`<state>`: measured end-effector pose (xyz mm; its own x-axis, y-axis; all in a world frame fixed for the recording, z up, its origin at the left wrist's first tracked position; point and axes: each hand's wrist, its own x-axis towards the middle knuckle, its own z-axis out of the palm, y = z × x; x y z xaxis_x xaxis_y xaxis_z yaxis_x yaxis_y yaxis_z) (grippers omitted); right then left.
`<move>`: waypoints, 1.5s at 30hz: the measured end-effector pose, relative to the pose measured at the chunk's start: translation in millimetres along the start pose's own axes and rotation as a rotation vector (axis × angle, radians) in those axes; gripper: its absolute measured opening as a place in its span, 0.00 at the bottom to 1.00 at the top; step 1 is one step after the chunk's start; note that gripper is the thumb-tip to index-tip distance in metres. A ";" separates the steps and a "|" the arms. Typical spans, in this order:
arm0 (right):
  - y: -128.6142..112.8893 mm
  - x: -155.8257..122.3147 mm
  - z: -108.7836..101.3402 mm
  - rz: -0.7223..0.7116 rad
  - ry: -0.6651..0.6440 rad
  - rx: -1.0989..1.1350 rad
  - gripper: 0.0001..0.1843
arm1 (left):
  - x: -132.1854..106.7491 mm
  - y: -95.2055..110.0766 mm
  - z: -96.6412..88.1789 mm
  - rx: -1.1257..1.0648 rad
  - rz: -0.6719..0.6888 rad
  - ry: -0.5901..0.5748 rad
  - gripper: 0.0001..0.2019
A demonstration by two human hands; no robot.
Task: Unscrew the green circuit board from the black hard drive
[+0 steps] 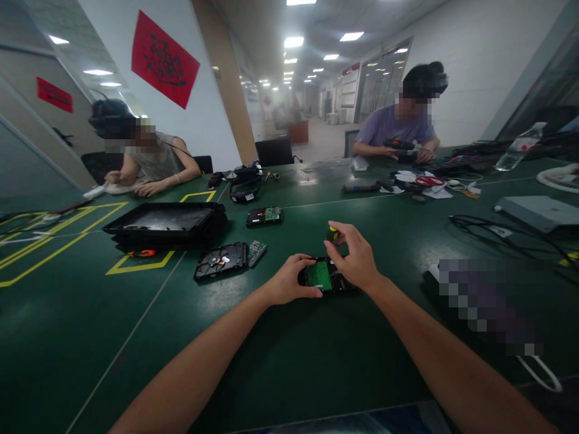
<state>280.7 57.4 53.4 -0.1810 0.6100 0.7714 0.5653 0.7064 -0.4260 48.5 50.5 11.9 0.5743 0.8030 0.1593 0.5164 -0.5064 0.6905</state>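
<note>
A hard drive (338,282) lies on the green table in front of me, its green circuit board (319,275) facing up. My left hand (289,280) clasps the drive's left end, thumb along the near edge and fingers at the far edge. Over the drive's right part, my right hand (357,256) pinches the yellow and black handle of a short screwdriver (333,232). It seems to be held upright; its tip is hidden behind the hand. To the left sits another hard drive (221,261) with a loose circuit board (257,253) at its right end. Farther back is a third drive (264,216).
A black tray (165,220) stands at left, an orange-handled tool (143,253) by its near edge. At right are black cables (484,226), a grey box (540,212), a blurred-out object (488,307) and a bottle (521,146). Two people sit across the table.
</note>
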 end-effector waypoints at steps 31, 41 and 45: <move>-1.1 1.5 -2.0 -0.042 0.005 -0.030 0.23 | -0.5 -4.4 2.8 -0.063 0.035 0.018 0.42; -0.8 2.9 -2.8 -0.036 -0.009 -0.052 0.23 | 0.4 -1.3 1.2 -0.074 0.021 0.006 0.41; -1.5 3.7 -3.2 -0.047 -0.015 -0.060 0.23 | 0.8 -4.0 1.7 -0.075 0.028 -0.005 0.43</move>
<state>281.7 57.5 58.4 -0.2200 0.5822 0.7827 0.6027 0.7120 -0.3603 47.9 52.6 8.1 0.5910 0.7872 0.1761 0.4514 -0.5036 0.7366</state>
